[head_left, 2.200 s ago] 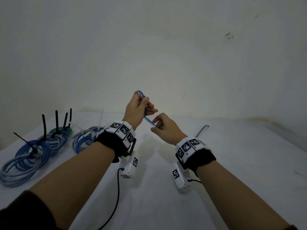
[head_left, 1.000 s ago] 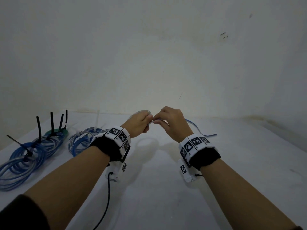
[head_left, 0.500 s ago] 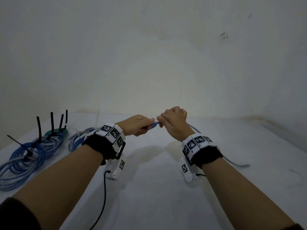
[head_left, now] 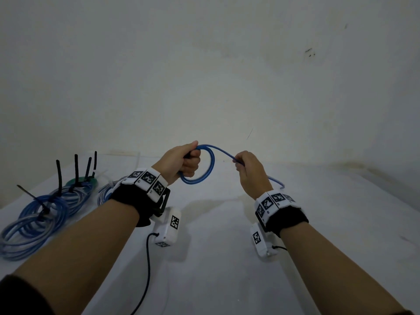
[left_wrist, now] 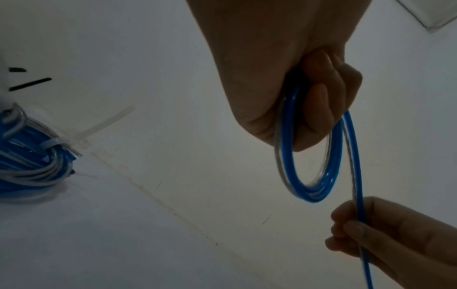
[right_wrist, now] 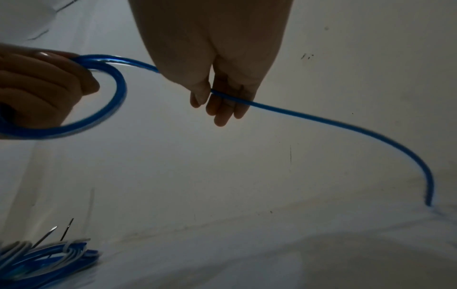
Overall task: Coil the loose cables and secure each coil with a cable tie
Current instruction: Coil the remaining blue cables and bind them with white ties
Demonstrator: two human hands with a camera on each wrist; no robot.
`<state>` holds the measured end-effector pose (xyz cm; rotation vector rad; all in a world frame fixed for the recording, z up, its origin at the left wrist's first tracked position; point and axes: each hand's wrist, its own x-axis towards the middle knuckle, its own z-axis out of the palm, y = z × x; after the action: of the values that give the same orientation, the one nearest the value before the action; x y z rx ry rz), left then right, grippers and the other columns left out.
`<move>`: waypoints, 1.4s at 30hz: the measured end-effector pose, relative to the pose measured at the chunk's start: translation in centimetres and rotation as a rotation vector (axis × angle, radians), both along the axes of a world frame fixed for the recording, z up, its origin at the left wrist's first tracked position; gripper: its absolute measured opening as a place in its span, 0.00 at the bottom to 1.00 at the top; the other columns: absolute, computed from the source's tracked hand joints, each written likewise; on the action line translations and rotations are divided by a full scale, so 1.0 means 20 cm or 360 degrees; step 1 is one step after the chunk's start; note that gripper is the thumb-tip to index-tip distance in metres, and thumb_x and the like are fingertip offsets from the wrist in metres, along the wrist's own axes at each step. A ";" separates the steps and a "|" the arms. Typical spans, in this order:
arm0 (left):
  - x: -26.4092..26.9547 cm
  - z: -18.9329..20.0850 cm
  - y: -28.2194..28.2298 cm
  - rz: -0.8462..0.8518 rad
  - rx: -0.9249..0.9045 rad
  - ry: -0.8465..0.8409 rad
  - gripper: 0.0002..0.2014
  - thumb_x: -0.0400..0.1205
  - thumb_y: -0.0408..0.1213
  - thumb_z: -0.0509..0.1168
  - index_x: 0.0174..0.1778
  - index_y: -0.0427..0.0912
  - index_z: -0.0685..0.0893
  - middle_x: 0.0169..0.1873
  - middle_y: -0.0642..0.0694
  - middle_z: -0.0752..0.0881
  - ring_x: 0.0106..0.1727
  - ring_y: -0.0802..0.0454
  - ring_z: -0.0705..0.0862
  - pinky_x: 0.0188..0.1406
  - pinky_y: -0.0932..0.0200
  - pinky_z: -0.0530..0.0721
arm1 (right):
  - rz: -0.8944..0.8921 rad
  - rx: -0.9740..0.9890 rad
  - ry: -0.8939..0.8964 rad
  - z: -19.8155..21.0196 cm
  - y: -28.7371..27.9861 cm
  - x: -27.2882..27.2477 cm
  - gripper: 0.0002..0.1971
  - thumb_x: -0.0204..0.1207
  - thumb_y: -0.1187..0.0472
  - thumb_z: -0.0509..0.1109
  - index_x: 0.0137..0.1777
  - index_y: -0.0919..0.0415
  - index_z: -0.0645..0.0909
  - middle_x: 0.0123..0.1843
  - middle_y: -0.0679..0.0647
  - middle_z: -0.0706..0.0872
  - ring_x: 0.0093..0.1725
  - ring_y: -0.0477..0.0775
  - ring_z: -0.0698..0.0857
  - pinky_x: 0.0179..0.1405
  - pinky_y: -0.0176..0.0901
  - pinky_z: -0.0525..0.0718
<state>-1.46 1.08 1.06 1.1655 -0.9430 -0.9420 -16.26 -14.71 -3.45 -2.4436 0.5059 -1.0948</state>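
left hand (head_left: 181, 163) gripping blue cable (head_left: 210, 165) loops (small coil); right hand (head_left: 251, 172) pinching its tail

black wristbands (head_left: 136, 202) with white marker blocks; white camera boxes (head_left: 167, 226) beneath; dark sleeves (head_left: 20, 296)

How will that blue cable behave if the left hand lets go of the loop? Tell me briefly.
The blue cable probably springs open: its loop keeps a round shape only inside the left hand. It looks semi-stiff, since the tail past the right hand arcs smoothly instead of drooping. Its glossy jacket may slide through a loose pinch.
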 end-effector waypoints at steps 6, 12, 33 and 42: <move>0.01 0.03 0.02 -0.0058 -0.0189 0.0311 0.23 0.87 0.49 0.46 0.25 0.48 0.68 0.14 0.57 0.61 0.14 0.62 0.58 0.20 0.64 0.53 | -0.0195 -0.0205 0.0049 -0.03 -0.04 0.00 0.13 0.82 0.70 0.57 0.61 0.67 0.80 0.53 0.63 0.80 0.47 0.60 0.81 0.47 0.45 0.77; 0.04 0.07 0.02 0.0088 -0.0453 0.0626 0.25 0.87 0.51 0.45 0.24 0.48 0.69 0.13 0.56 0.62 0.13 0.62 0.59 0.17 0.67 0.57 | -0.0336 0.0111 0.0052 -0.08 -0.07 -0.01 0.07 0.82 0.68 0.54 0.54 0.57 0.70 0.45 0.55 0.83 0.46 0.61 0.82 0.46 0.58 0.82; -0.03 0.09 -0.10 0.0339 -0.0871 0.0708 0.17 0.89 0.42 0.45 0.36 0.44 0.69 0.23 0.51 0.77 0.24 0.56 0.74 0.33 0.64 0.76 | 0.0087 -0.0077 0.0317 -0.10 0.10 0.12 0.14 0.80 0.72 0.58 0.62 0.62 0.78 0.53 0.61 0.79 0.51 0.60 0.79 0.52 0.48 0.75; -0.04 -0.03 -0.15 0.0689 -0.0471 -0.0420 0.10 0.88 0.34 0.50 0.40 0.40 0.68 0.33 0.42 0.82 0.29 0.55 0.85 0.39 0.61 0.86 | 0.0142 -0.0695 0.0198 -0.03 0.18 0.11 0.08 0.73 0.62 0.68 0.48 0.53 0.88 0.39 0.52 0.88 0.42 0.60 0.83 0.43 0.51 0.68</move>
<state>-2.22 -1.98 0.51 1.1891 -0.9490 -0.2940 -14.09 -11.07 -3.96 -2.8924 0.2037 -1.1141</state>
